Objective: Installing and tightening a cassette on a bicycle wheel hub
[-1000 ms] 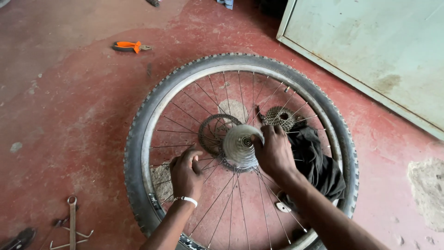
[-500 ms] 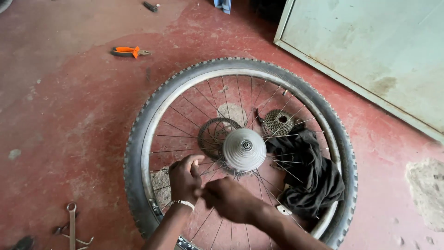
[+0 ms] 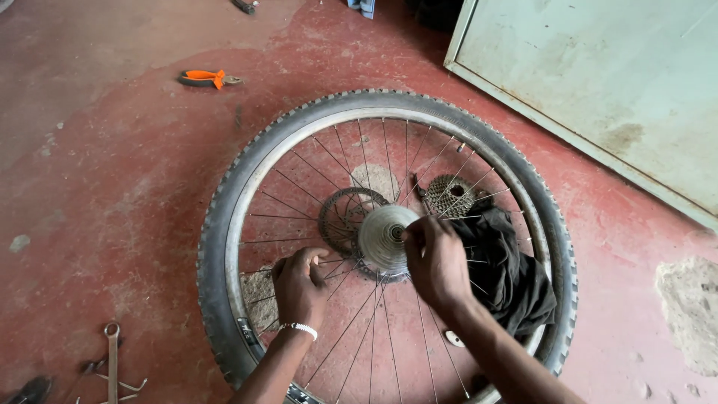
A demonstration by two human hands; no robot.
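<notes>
Bicycle wheel point(image 3: 224, 224) lay flat; cassette point(image 3: 451, 196) already off. Right hand point(image 3: 436, 262) pinched the hub point(image 3: 385, 238); left hand point(image 3: 299, 284) pressed closed on spokes point(image 3: 329, 265). Reassembly outstanding.

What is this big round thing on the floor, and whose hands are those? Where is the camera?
The camera sits on a person's head and looks down, so you see that person's own two hands. The big round thing is a bicycle wheel lying flat on a red floor. Thin metal spokes run from its rim to the silver hub in the middle. The right hand touches the hub. The left hand rests on the spokes beside it. Inside the wheel lie a black cloth and a stack of toothed gears. Orange-handled pliers lie farther away.
</notes>
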